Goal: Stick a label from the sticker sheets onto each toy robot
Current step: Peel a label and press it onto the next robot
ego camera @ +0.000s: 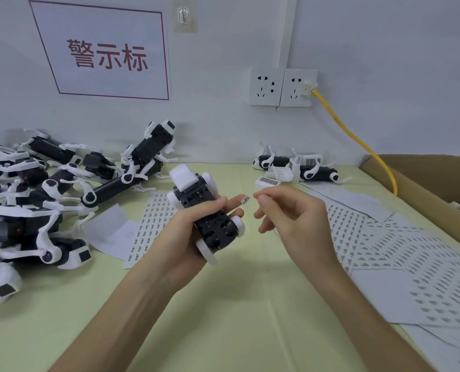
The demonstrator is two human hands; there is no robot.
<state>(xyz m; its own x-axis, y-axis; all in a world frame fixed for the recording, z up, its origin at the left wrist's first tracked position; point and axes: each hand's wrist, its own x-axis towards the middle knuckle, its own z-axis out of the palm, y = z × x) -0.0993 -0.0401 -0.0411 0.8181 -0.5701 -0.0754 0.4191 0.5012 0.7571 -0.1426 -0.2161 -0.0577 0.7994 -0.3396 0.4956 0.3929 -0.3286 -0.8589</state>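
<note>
Above the middle of the pale green desk (237, 304), the left hand (180, 237) grips a black-and-white plastic toy robot (204, 208), underside up, fingers wrapped round its body. A tiny white printed label (245, 199) clings to an extended left fingertip, just beside the right hand (290, 213). That hand's fingers are curled, thumb and forefinger close together; whether they pinch anything cannot be told. White sticker sheets (411, 264) spread along the desk's right edge, one more sheet (153, 224) lies left of centre, and a heap of black-and-white toy robots (35, 189) crowds the left edge.
</note>
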